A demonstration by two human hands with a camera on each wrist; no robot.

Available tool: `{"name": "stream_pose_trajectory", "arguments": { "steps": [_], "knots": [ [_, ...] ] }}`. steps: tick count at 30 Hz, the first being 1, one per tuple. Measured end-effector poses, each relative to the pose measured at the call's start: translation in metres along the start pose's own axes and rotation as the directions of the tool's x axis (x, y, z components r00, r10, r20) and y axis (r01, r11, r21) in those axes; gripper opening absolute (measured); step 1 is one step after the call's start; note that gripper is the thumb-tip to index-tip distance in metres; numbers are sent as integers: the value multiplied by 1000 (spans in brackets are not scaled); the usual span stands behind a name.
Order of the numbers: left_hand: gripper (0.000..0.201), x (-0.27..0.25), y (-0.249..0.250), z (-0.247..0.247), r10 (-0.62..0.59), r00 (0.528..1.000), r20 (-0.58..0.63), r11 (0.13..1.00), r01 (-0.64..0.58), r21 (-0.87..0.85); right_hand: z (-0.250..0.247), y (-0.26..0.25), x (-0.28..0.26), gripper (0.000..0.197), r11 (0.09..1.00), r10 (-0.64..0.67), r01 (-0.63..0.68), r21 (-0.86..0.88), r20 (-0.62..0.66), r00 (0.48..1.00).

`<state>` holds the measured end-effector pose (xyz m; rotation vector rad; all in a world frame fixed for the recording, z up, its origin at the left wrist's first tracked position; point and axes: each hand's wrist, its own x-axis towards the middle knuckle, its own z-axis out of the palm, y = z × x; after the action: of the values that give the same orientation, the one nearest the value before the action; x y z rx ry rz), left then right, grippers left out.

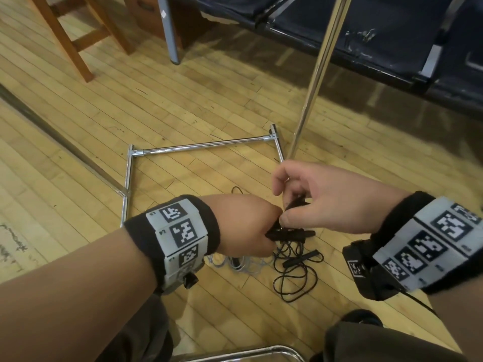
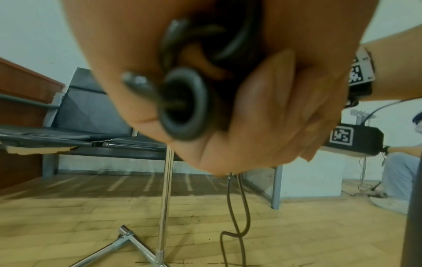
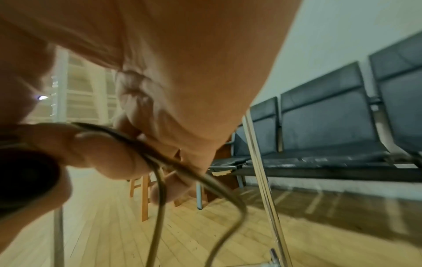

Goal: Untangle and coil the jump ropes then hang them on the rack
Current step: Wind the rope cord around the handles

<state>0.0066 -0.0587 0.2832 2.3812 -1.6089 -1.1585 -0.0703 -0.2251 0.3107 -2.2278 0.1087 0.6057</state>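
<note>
The left hand is closed around a bunch of black jump rope handles, its fingers curled under so that they are hidden in the head view. In the left wrist view, the left hand's fingers wrap tightly round the round end of a handle, with loops of black cord bunched in the palm above it.

The right hand meets the left from the other side. Its thumb and first fingers are bent down and pinch a black piece of the same bundle just above the handles, while the little finger stands lifted clear. In the right wrist view, the right hand's fingers press a thin cord, which runs down from them in a loop toward the floor.

Below both hands the black jump rope lies in a loose tangle on the wooden floor, with two more black handles resting in it. Just to its left, partly hidden by the left wrist, lies a grey rope in a heap.

The chrome rack has its base frame on the floor beyond the hands, and its upright pole rises beside the right hand. A dark bench and a wooden chair stand farther back.
</note>
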Motion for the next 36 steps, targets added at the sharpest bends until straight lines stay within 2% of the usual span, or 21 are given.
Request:
{"name": "stream_pose_trajectory", "arguments": {
  "steps": [3, 5, 7, 9, 11, 12, 14, 17, 19, 21, 23, 25, 27, 29, 31, 34, 36],
  "knots": [
    [21, -2, -1, -2, 43, 996, -72, 986, -54, -156, -7, 5, -2, 24, 992, 3, -1, 126, -12, 1000],
    [26, -3, -2, -6, 48, 988, -150, 961, -87, -264, -8, 5, -2, 24, 947, -25, 36, 320, -40, 999],
    [23, -6, -6, -12, 15, 966, -259, 916, -117, -383, -8, 3, 1, 20, 815, -21, 86, 573, -119, 993],
    [14, -10, -10, -20, -16, 934, -357, 853, -174, -492, -8, 0, 4, 18, 651, 19, 127, 748, -183, 983],
    [16, -12, -13, -26, -31, 925, -378, 747, -230, -624, -7, -3, 6, 14, 563, 43, 135, 816, -191, 981],
    [20, -13, -14, -27, -32, 933, -358, 690, -239, -684, -5, -4, 7, 16, 547, 41, 126, 828, -177, 983],
    [25, -15, -16, -27, -18, 954, -298, 601, -228, -766, 1, -3, 11, 20, 556, 34, 100, 825, -144, 989],
    [28, -14, -18, -28, -41, 967, -251, 531, -191, -825, 9, 0, 16, 30, 609, 89, 61, 791, -144, 986],
    [12, -11, -22, -30, -127, 954, -271, 498, -175, -850, 12, 3, 18, 32, 729, 118, 31, 684, -170, 978],
    [9, -8, -29, -32, -267, 917, -298, 523, -122, -844, 16, 6, 19, 34, 888, 110, -30, 459, -148, 983],
    [14, -6, -36, -34, -414, 851, -324, 607, -7, -795, 20, 5, 19, 27, 977, 115, -96, 188, -91, 989],
    [17, -3, -40, -34, -508, 787, -351, 715, 158, -681, 23, 2, 19, 23, 994, 96, -99, -35, -63, 993],
    [14, 1, -39, -32, -529, 768, -360, 805, 320, -499, 24, -3, 18, 29, 980, 42, -57, -188, -87, 995],
    [10, 6, -37, -27, -511, 790, -339, 852, 413, -321, 23, -6, 17, 32, 969, -25, -5, -248, -119, 993],
    [7, 9, -33, -20, -448, 851, -273, 893, 411, -185, 21, -8, 15, 30, 963, -72, 33, -268, -136, 988],
    [8, 11, -23, -8, -291, 948, -129, 956, 293, -5, 16, -4, 12, 23, 968, -91, 48, -244, -164, 982],
    [7, 11, -16, -3, -194, 979, -58, 979, 197, 52, 10, 1, 8, 18, 985, -70, 37, -171, -197, 978]
  ]
}}
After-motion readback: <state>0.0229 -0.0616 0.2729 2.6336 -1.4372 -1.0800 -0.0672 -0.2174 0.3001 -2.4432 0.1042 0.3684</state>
